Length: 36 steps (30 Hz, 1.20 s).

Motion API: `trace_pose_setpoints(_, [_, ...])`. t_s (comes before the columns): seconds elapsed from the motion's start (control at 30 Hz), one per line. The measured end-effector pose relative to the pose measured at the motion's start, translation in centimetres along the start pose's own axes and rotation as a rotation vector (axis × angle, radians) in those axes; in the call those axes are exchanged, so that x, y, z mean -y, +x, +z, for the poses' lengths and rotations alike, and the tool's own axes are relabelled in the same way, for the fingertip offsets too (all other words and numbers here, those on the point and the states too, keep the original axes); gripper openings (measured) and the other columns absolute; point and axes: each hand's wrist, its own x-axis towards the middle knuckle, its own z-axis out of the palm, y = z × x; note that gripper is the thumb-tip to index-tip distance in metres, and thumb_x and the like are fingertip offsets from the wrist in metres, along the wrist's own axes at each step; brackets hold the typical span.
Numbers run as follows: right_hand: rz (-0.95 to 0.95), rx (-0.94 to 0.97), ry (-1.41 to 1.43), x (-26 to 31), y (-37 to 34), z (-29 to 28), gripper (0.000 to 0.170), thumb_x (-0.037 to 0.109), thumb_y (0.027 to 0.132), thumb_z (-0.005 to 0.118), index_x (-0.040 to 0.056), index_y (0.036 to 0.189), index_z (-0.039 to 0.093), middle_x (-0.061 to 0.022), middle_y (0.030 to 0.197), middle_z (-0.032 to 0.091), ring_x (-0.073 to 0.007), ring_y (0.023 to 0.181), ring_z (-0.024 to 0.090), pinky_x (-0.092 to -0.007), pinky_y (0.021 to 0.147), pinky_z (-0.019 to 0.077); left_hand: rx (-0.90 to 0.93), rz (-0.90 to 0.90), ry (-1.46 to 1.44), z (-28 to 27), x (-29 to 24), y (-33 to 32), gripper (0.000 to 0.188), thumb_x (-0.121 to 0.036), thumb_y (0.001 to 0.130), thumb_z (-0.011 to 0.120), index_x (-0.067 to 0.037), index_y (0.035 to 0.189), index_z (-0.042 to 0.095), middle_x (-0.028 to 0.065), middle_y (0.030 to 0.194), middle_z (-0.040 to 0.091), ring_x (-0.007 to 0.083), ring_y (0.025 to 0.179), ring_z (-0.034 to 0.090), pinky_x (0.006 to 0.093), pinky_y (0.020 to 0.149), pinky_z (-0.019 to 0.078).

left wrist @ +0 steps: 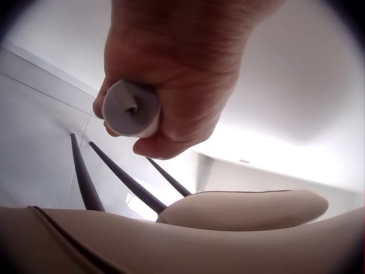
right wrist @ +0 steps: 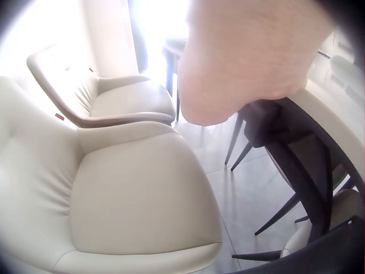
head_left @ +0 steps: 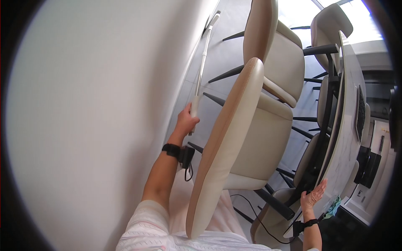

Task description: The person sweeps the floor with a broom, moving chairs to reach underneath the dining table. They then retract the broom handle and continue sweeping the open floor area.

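I see a person's left hand (head_left: 187, 120) near the middle of the head view, with its fingers clamped on the white grip (head_left: 194, 106) of a long silver pole (head_left: 203, 62). The pole leans from there up to the top middle of the frame, between the white wall (head_left: 96, 104) and the chairs. Its far end is too small for me to name. In the left wrist view, the round bottom of the grip pokes out of the hand, upper left, with a little hole in it. The right hand (head_left: 314, 196), lower right in the head view, is flat, with its fingers straight and close together, at the edge of the marble table (head_left: 354, 83); I cannot tell if it touches. A cream chair (head_left: 261, 142) stands in the middle, between the two hands, and another cream chair (head_left: 284, 60) is just beside it, higher up. A green cloth (head_left: 333, 206) sits at the lower right, near the right hand.
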Motion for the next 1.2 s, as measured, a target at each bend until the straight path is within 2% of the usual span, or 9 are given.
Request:
trace_pose_setpoints(0.13, [-0.023,-0.029,-0.002,0.0,-0.1,0.0,0.102,0.001,0.054,0.06,0.0035,0.138,0.001,-0.0151,0.143,0.011,-0.0323,0.133,0.013,-0.0423,0.105,0.0175,0.004,0.013,0.029,-1.6,3.1,-5.8,0.06,-0.009,0.06,0.058,-0.006,0.119,0.046,0.0188,0.089,0.06,0.0329,0.081,0.059,0.0352,0.071,0.0468])
trace_pose_setpoints(0.3, [-0.017,-0.048,-0.015,-0.1,-0.2,0.5,0.102,0.001,0.056,0.059,0.0049,0.139,0.0,-0.0144,0.143,0.011,-0.0321,0.132,0.014,-0.0429,0.103,0.0206,0.04,-0.126,-0.057,-4.1,6.0,-17.0,0.063,-0.008,0.063,0.057,-0.009,0.124,0.043,0.0156,0.088,0.06,0.0287,0.077,0.06,0.033,0.07,0.0468])
trace_pose_setpoints(0.33, [0.015,-0.033,-0.026,-0.1,-0.2,0.6,0.102,0.001,0.056,0.059,0.0054,0.139,0.0,-0.0143,0.143,0.011,-0.032,0.132,0.015,-0.0431,0.103,0.0218,0.022,-0.131,-0.061,-4.7,5.4,-19.2,0.063,-0.008,0.063,0.057,-0.009,0.124,0.043,0.0156,0.088,0.06,0.0287,0.077,0.06,0.033,0.07,0.0468])
trace_pose_setpoints(0.4, [0.017,-0.026,-0.026,0.0,0.0,0.5,0.101,0.003,0.057,0.06,0.0054,0.139,0.001,-0.0141,0.143,0.012,-0.0317,0.132,0.016,-0.0435,0.102,0.0233,0.09,-0.365,-0.119,-6.0,3.7,-24.1,0.066,-0.008,0.064,0.056,-0.012,0.127,0.041,0.0121,0.088,0.061,0.0238,0.077,0.06,0.0303,0.071,0.0467])
trace_pose_setpoints(0.53, [-0.08,-0.098,-0.008,-1.6,0.3,1.8,0.098,0.008,0.06,0.063,0.0044,0.139,0.005,-0.0131,0.143,0.016,-0.0307,0.131,0.018,-0.0445,0.101,0.0266,0.092,-0.45,-0.179,-7.4,6.8,-33.9,0.068,-0.007,0.063,0.056,-0.013,0.129,0.04,0.0105,0.091,0.062,0.0209,0.08,0.06,0.0289,0.072,0.0468])
trace_pose_setpoints(0.6, [-0.098,-0.117,-0.016,-2.0,0.5,2.4,0.097,0.01,0.06,0.063,0.0044,0.139,0.006,-0.0127,0.142,0.017,-0.0303,0.13,0.019,-0.0443,0.1,0.0274,0.011,-0.324,-0.058,-7.5,7.9,-39.2,0.068,-0.005,0.063,0.057,-0.012,0.129,0.041,0.0118,0.093,0.062,0.0208,0.08,0.061,0.0287,0.072,0.047])
trace_pose_setpoints(0.8, [-0.023,-0.06,-0.076,-0.5,0.3,1.0,0.094,0.014,0.063,0.064,0.0061,0.139,0.009,-0.0115,0.142,0.018,-0.0295,0.13,0.021,-0.0467,0.099,0.0289,0.025,-0.526,0.011,-8.6,6.5,-51.3,0.068,-0.006,0.062,0.057,-0.008,0.128,0.04,0.0136,0.093,0.062,0.0194,0.079,0.061,0.0288,0.071,0.047])
trace_pose_setpoints(0.97, [-0.003,-0.025,-0.082,0.3,0.4,0.2,0.091,0.014,0.066,0.062,0.0068,0.139,0.007,-0.011,0.142,0.017,-0.0305,0.13,0.02,-0.0487,0.098,0.0295,0.029,-0.64,-0.246,-8.8,3.7,-54.1,0.068,-0.004,0.064,0.056,-0.005,0.13,0.038,0.0109,0.087,0.06,0.0151,0.069,0.056,0.0269,0.064,0.0475])
trace_pose_setpoints(1.2, [-0.009,-0.061,-0.131,0.2,-0.2,0.7,0.093,0.012,0.065,0.063,0.0064,0.138,0.006,-0.0121,0.142,0.018,-0.0311,0.129,0.022,-0.0475,0.098,0.0314,0.03,-0.351,-0.532,-8.0,5.2,-42.7,0.063,0.0,0.066,0.053,-0.006,0.128,0.042,0.0018,0.069,0.049,0.0092,0.054,0.048,0.0237,0.049,0.0399])
